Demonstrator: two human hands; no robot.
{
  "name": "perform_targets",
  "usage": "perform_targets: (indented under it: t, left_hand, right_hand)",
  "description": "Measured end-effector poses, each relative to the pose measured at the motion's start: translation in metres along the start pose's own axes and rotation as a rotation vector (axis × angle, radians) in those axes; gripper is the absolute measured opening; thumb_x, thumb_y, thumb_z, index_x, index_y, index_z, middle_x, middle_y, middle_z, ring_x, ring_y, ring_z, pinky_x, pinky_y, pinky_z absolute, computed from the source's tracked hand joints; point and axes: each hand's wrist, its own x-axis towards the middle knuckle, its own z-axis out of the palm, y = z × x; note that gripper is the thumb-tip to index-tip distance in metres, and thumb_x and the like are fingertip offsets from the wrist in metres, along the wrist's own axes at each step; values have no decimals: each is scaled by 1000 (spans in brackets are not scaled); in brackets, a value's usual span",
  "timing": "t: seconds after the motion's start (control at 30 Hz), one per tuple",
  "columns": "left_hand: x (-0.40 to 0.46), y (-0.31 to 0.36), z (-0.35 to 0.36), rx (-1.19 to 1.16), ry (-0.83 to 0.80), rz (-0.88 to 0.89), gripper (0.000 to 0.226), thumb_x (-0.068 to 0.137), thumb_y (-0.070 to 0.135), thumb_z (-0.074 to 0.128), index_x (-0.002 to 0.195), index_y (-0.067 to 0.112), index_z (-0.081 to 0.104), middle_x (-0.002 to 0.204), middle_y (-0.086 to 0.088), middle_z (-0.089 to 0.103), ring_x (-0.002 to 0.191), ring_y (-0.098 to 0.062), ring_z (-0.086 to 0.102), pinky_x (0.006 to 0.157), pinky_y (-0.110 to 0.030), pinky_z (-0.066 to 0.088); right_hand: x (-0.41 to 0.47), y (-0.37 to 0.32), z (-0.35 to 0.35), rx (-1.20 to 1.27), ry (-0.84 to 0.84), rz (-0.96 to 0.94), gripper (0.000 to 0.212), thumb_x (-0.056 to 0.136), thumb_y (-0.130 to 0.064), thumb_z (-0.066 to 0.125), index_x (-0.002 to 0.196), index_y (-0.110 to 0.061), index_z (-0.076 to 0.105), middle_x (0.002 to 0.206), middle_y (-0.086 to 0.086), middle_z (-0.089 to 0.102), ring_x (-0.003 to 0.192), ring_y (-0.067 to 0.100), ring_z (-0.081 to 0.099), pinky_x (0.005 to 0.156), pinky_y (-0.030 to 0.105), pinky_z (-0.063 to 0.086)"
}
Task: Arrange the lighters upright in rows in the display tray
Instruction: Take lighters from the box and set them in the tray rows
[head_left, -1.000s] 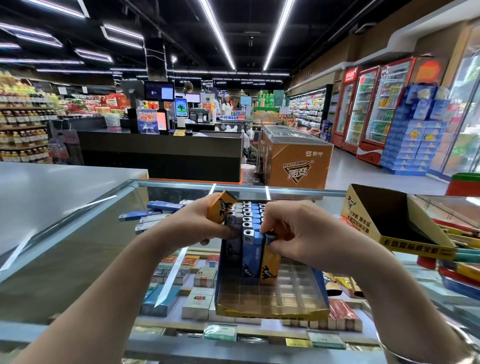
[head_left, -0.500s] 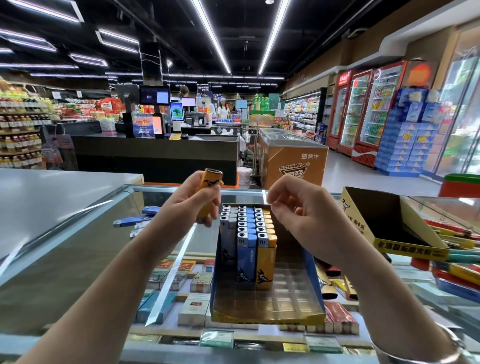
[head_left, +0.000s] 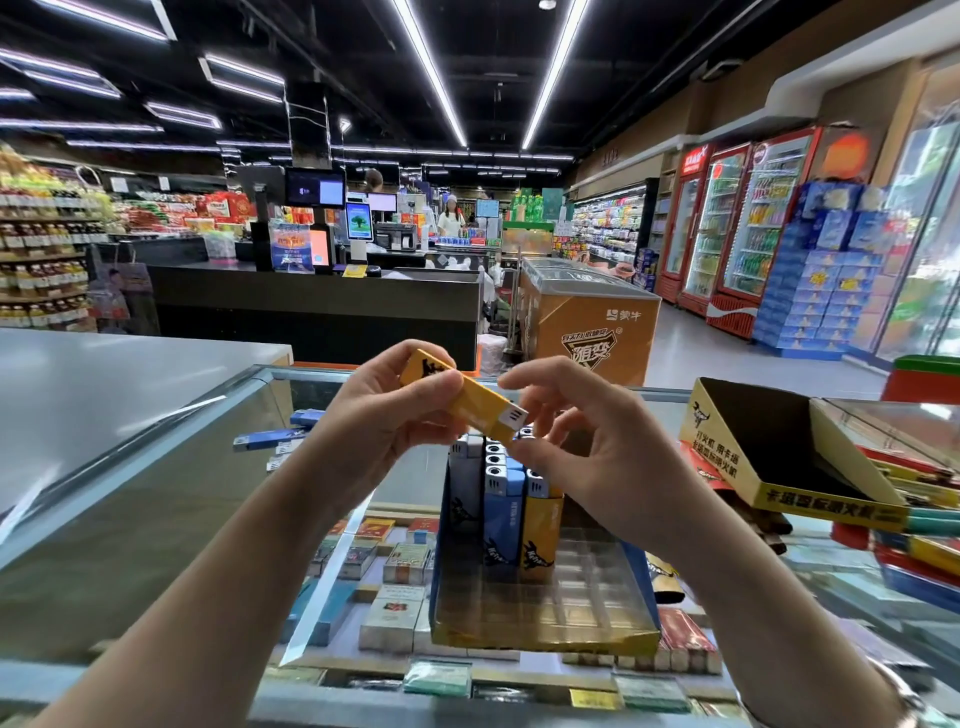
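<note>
A yellow-and-blue display tray (head_left: 545, 631) sits on the glass counter, its far rows filled with upright white, blue and yellow lighters (head_left: 503, 512); the near compartments stand empty. Above the tray I hold one yellow lighter (head_left: 475, 402) lying sideways. My left hand (head_left: 387, 415) grips its base end. The fingertips of my right hand (head_left: 576, 447) touch its white capped end. Several loose blue lighters (head_left: 270, 439) lie on the glass to the left.
An empty yellow carton lid (head_left: 769, 457) rests tilted on stacked goods at the right. Cigarette packs (head_left: 400, 564) fill the case under the glass. A grey countertop (head_left: 104, 379) lies to the left. A checkout desk and freezer stand beyond.
My left hand lifted the yellow lighter away from the tray and turned it from upright to sideways. My right hand left the packed rows and came up to the lighter's cap end.
</note>
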Motion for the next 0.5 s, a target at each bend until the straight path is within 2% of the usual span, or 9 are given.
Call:
perform_targets:
  t: [0.07,0.13,0.23,0.3,0.37,0.43,0.5]
  left_hand:
    - [0,0,0,-11,-16,-1,36,52,39,88,76,23,66,74,-4,66,64,-16,66,55,-20,54]
    - [0,-1,-1,-26,-32,-7,37,50,36,89,75,22,66,77,-5,67,70,-19,68,58,-21,55]
    - [0,-3,0,-18,-81,-24,34,52,30,89,74,20,65,84,-6,68,77,-23,69,61,-22,55]
    - [0,-3,2,30,-100,-25,30,55,24,87,74,21,65,91,-3,69,84,-21,68,65,-23,55]
    - [0,-3,3,170,-84,-24,27,58,27,80,81,26,66,110,6,66,100,-14,63,76,-27,51]
    - [1,-4,1,304,-31,-27,42,56,37,76,96,33,65,125,20,56,113,-2,53,86,-27,42]
    - [1,-3,-3,329,-20,-46,58,53,40,75,110,41,60,128,28,50,117,3,47,91,-25,38]
  right_hand:
    - [0,-1,0,42,7,25,42,78,-23,72,103,-47,49,82,-17,56,71,6,58,64,22,53]
    - [1,-1,-1,88,49,39,38,76,-25,72,103,-43,50,81,-12,58,70,8,60,64,24,54]
    - [2,0,-2,102,146,63,31,79,-13,71,98,-31,55,77,-8,59,67,9,60,60,22,53]
    - [3,0,-3,120,207,81,28,80,-8,69,93,-29,57,79,-9,60,70,9,61,63,24,54]
    - [4,0,-6,173,250,77,29,81,-3,66,92,-29,58,82,-8,61,72,9,62,63,23,54]
    - [4,0,-12,266,280,75,26,84,-1,62,93,-25,62,81,-8,62,67,7,60,58,19,51]
    - [3,0,-17,383,276,91,19,83,-5,61,94,-20,64,77,-7,62,61,7,58,53,19,48]
